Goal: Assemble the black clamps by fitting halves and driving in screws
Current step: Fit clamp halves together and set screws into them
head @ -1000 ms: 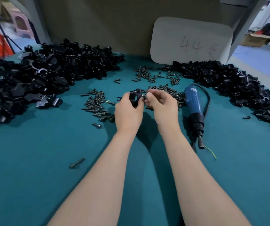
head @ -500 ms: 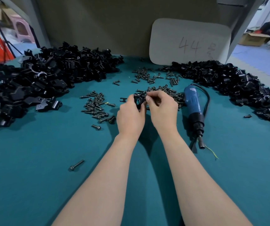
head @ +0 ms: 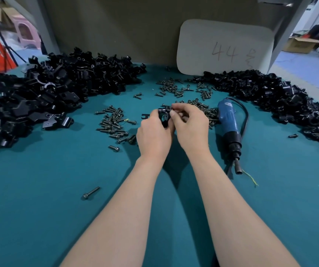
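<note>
At the middle of the teal table point(head: 39, 189) my left hand point(head: 154, 136) grips a small black clamp point(head: 164, 113) from below. My right hand point(head: 190, 125) is beside it, thumb and forefinger pinching something small at the clamp's top right corner; it looks like a screw, mostly hidden by the fingers. Loose dark screws point(head: 114, 124) lie in a scatter just left of my hands, and more screws point(head: 203, 107) lie behind my right hand. A blue electric screwdriver point(head: 230, 130) lies on the table to the right of my right hand, tip toward me.
A big heap of black clamp halves point(head: 45, 95) fills the left back of the table; a second heap point(head: 274, 97) curves along the right. A white card marked 44 point(head: 224, 49) leans on the back wall. One long screw point(head: 90, 193) lies alone near the front left.
Both hands stay together at the clamp. My right fingers have shifted to the clamp's upper right corner, and the clamp has turned a little in my left hand.
</note>
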